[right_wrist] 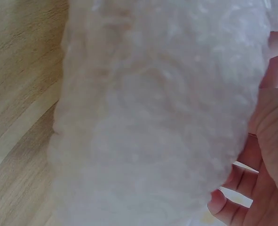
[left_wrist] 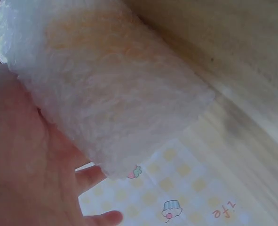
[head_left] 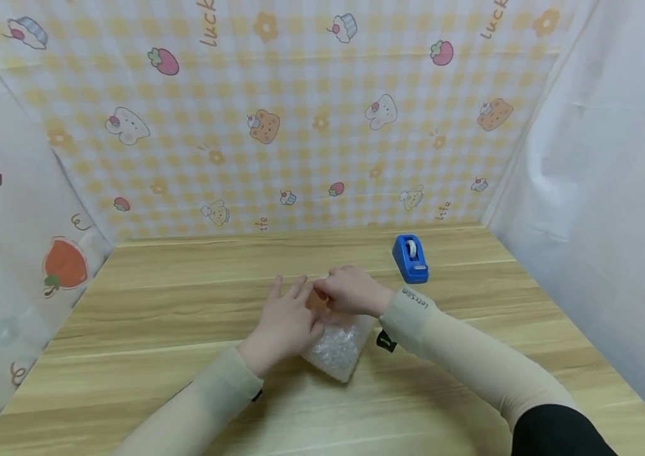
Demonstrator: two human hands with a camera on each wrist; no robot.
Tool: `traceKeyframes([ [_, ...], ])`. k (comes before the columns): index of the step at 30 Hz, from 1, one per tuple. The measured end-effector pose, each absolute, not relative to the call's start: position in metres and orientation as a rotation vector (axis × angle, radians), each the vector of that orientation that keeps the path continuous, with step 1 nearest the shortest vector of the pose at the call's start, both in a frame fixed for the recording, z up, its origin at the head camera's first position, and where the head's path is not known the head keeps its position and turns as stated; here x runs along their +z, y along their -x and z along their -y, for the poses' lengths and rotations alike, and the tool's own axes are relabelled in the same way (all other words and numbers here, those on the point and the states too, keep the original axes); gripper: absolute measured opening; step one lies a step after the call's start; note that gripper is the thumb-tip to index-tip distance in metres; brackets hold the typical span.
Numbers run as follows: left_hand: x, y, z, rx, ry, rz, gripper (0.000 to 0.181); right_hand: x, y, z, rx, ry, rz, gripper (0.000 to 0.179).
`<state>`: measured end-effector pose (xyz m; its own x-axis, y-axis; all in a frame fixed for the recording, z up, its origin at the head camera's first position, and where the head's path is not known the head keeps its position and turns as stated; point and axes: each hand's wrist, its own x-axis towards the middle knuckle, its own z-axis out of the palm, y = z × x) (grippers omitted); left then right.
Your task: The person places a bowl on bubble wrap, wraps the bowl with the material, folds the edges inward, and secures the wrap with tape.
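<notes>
A bubble-wrapped package (head_left: 338,348) with an orange tint at one part is between my hands, in front of me. My left hand (head_left: 285,323) is at its left side, fingers stretched forward and spread, the thumb lying against the wrap. At the package's far end my right hand (head_left: 353,291) bends its fingers and pinches the wrap; its fingertips are partly hidden. The left wrist view shows the wrap (left_wrist: 115,94) close up beside the palm. In the right wrist view, curled fingers (right_wrist: 244,181) meet the package's edge.
A blue tape dispenser (head_left: 411,259) with a roll of tape stands at the back right of the wooden table (head_left: 185,278). A yellow checked cloth (head_left: 311,82) hangs behind the table, with white cloth on both sides.
</notes>
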<state>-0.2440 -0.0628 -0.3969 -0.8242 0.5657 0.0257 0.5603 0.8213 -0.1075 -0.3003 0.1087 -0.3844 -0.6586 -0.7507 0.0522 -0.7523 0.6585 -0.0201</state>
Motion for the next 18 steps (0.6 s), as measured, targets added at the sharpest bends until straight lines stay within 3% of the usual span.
traceKeyframes([
  [18,-0.3969,0.2442,0.0597,0.104,0.956,2.988,0.038,-0.3924,0.3030,-0.1094,0.136,-1.279,2.880,0.014],
])
